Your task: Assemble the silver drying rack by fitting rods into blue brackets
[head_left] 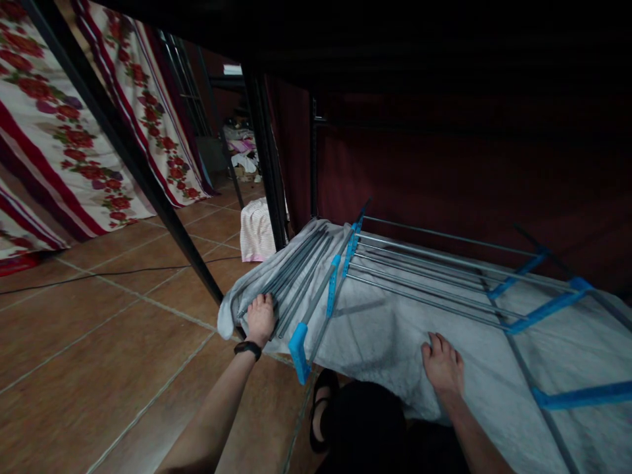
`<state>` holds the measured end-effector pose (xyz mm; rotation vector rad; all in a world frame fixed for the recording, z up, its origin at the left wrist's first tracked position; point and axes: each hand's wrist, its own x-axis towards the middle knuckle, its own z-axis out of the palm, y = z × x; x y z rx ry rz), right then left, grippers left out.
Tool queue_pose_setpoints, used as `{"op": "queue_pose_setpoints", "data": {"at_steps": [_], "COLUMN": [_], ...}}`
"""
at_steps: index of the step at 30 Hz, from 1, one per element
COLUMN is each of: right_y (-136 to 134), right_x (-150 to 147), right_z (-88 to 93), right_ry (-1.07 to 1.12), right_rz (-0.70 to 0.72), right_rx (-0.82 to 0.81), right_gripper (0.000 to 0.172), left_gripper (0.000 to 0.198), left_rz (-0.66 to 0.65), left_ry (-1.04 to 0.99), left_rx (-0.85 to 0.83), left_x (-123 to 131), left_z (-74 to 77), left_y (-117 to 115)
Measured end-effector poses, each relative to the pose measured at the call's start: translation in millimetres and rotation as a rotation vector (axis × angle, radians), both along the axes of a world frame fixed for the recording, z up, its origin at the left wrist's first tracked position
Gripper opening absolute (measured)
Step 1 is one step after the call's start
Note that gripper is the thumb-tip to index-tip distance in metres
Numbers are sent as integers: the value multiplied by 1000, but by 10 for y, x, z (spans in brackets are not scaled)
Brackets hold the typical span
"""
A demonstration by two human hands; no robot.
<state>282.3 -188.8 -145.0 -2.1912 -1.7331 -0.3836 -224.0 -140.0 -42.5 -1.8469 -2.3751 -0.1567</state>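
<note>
Several loose grey metal rods lie side by side at the left end of a grey blanket. My left hand, with a dark band on its wrist, is on the near ends of these rods, its fingers curled over them. A partly assembled rack with blue plastic joints and parallel metal bars rests to the right of the rods. Its blue corner piece juts toward me. My right hand rests on the blanket in front of the bars, fingers loosely bent and apart, holding nothing.
The grey blanket covers a low platform inside a black metal frame, with a dark overhang above. A floral curtain hangs at left. A striped cloth and a cable are near the tiled floor.
</note>
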Motion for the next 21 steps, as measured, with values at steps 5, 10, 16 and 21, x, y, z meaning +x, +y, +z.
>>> {"op": "queue_pose_setpoints", "data": {"at_steps": [5, 10, 16, 21], "right_y": [-14, -16, -13, -7], "right_x": [-34, -59, -57, -46], "right_z": [45, 86, 87, 60], "right_ry": [0, 2, -3, -2], "right_rz": [-3, -16, -18, -19], "right_rx": [-6, -19, -28, -32], "right_gripper": [48, 48, 48, 48], "left_gripper": [39, 32, 28, 32], "left_rz": [-20, -36, 4, 65], "left_ry": [-29, -136, -323, -441], "left_rx": [-47, -44, -20, -40], "left_x": [-31, -77, -105, -97], "left_z": [-37, -96, -125, -105], "left_y": [47, 62, 22, -33]}}
